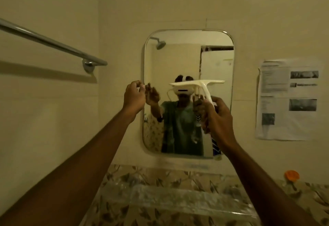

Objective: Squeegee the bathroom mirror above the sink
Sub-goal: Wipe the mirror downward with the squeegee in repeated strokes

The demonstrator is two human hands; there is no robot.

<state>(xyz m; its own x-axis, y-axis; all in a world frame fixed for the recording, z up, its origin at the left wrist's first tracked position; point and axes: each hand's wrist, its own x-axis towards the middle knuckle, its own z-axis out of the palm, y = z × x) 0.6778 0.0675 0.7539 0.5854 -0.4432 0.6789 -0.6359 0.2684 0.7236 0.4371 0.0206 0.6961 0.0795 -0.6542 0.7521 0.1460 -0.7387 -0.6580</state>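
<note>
A rounded rectangular mirror (217,61) hangs on the tiled wall ahead. My right hand (219,118) grips the handle of a white squeegee (197,84), blade up and level, in front of the mirror's middle right. Whether the blade touches the glass I cannot tell. My left hand (133,97) is raised at the mirror's left edge, fingers loosely curled and apart, holding nothing. The glass reflects a person in a green top with both arms raised.
A chrome towel bar (53,44) juts from the left wall. A printed paper sheet (288,99) is stuck to the wall right of the mirror. Below runs a clear glass shelf (169,197) over leaf-patterned tiles, with an orange object (291,175) at the right.
</note>
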